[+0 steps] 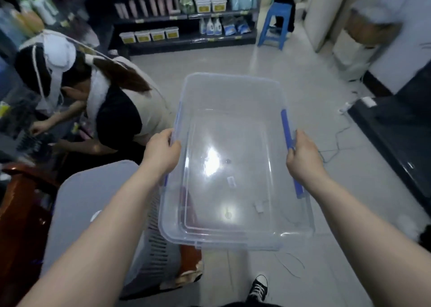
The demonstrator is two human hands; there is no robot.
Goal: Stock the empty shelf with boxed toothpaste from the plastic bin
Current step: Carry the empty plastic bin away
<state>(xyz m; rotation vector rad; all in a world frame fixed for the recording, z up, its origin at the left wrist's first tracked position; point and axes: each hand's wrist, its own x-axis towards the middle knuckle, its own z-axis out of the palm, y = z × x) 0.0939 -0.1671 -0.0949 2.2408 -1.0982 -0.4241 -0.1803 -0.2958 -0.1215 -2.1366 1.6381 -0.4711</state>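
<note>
I hold the clear rectangular plastic bin (pixel 231 75) in the middle, above the grey floor (pixel 210 62). My left grip (pixel 163 150) is curled on its left rim and my right grip (pixel 303 153) on the blue side latch (pixel 286 129). I see no toothpaste boxes inside. I judge it best carried level, with both sides pinched evenly.

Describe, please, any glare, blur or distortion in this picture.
Head view: glare patches inside the plastic bin; the bending person and far shelves are blurred; wide-angle distortion stretches the forearms; left hand and right hand gripping it look sharper.
</note>
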